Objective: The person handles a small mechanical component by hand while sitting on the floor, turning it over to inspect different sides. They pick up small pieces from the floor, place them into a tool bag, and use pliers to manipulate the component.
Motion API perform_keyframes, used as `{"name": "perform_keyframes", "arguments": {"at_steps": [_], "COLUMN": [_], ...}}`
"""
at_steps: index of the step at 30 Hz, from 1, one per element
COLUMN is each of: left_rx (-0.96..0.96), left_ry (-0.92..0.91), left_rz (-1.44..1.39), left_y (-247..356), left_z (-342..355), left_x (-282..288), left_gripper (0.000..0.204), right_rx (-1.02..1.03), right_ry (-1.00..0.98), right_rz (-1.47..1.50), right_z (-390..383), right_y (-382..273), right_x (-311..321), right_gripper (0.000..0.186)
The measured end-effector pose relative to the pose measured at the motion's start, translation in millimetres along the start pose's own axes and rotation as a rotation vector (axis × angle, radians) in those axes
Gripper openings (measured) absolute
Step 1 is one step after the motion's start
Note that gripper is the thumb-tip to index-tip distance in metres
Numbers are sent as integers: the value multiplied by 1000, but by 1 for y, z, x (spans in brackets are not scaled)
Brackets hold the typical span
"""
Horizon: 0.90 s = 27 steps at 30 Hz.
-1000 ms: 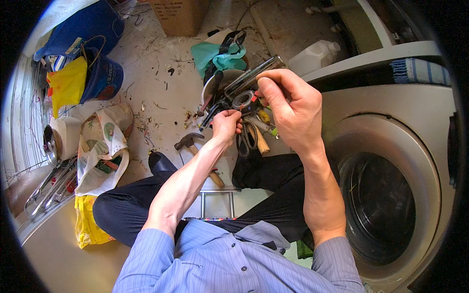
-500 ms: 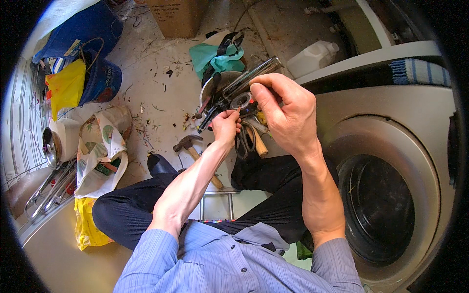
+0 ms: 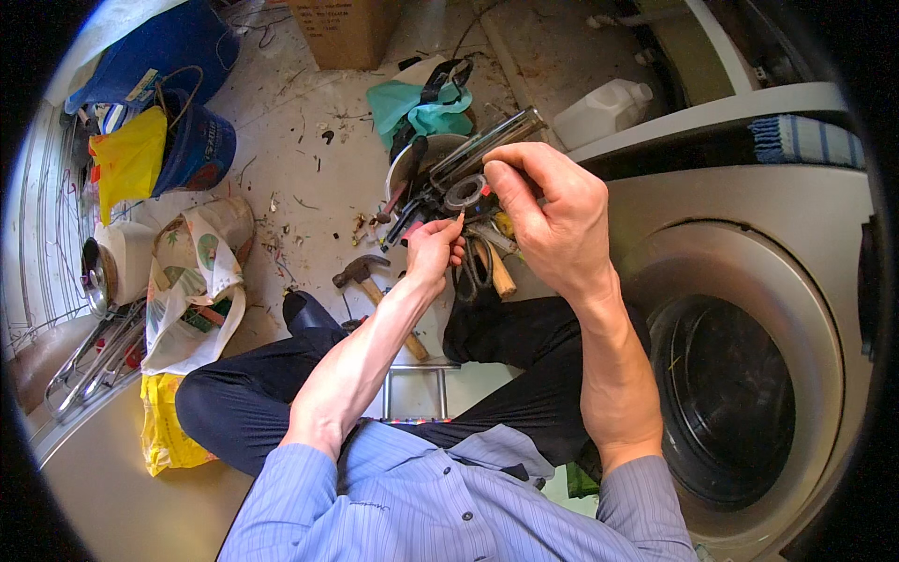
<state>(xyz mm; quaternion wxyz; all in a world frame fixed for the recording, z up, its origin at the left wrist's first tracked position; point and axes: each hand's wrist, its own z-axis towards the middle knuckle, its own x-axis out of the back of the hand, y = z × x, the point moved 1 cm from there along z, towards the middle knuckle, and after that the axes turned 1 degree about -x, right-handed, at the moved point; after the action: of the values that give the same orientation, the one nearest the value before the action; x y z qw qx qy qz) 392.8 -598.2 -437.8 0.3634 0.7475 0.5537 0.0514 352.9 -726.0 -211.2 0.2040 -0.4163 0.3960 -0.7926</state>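
Left hand (image 3: 434, 251), raised right hand (image 3: 557, 206): apart, each pinched, contents unclear

Littered pale floor (image 3: 286, 122); silver round-doored washing machine (image 3: 726, 370).

In your view, a cardboard box (image 3: 345, 37) stands at eleven o'clock, a blue bucket (image 3: 210, 155) at ten, a striped towel (image 3: 811, 140) at two, a front-loading machine (image 3: 744, 365) at four.

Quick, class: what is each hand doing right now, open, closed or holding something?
Left hand: closed, fingertips pinched; anything held is too small to tell.
Right hand: closed, thumb against forefinger; what it grips, if anything, cannot be told.
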Motion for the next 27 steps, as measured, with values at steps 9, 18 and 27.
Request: {"name": "perform_keyframes", "arguments": {"at_steps": [9,18,27], "left_rx": [15,-35,-191], "left_ry": [-339,-571,-361], "left_rz": [-231,-226,250], "left_y": [41,102,131], "left_z": [-46,-116,-160], "left_x": [11,41,69], "left_gripper": [10,13,23], "right_rx": [-85,-379,-366], "right_ry": [-206,-689,-728], "right_rz": [-165,180,191], "right_z": [-5,-5,-8], "right_y": [30,7,-6], "right_x": [-2,-10,-27], "right_gripper": [13,17,16]}}
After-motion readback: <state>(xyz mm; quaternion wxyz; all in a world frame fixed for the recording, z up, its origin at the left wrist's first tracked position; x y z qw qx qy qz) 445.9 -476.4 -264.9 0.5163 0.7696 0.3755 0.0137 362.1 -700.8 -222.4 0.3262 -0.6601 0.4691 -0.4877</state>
